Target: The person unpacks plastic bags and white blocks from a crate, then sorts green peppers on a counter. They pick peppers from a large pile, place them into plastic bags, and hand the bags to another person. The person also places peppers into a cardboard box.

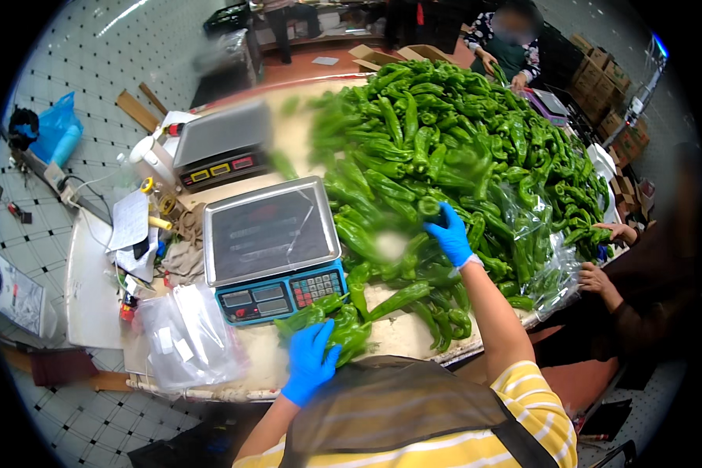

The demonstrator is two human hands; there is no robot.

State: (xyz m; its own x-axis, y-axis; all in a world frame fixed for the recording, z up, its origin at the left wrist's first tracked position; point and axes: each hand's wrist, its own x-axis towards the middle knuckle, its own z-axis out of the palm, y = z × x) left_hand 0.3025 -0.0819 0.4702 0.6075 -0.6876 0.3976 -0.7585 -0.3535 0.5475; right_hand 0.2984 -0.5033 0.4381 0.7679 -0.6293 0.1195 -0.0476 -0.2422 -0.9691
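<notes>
My left hand (311, 361), in a blue glove, grips a small bunch of long green peppers (351, 336) close to the table's front edge. Its fingers lie over them, and some peppers are partly hidden by the hand. Farther forward, my right hand (453, 238), also gloved in blue, reaches into the large heap of green peppers (409, 128). The blunt end of one green pepper (429, 206) shows between its thumb and finger. A blue digital scale (272, 234) with a steel-rimmed platform stands left of the heap; nothing lies on its platform.
Clear plastic bags (190, 336) lie left of my left hand. Behind the blue scale stands a second scale (222, 143). At right, a person's hands (599, 281) touch a clear bag of peppers (541, 263). Another person (506, 47) handles peppers across the table, beside a purple scale (547, 105).
</notes>
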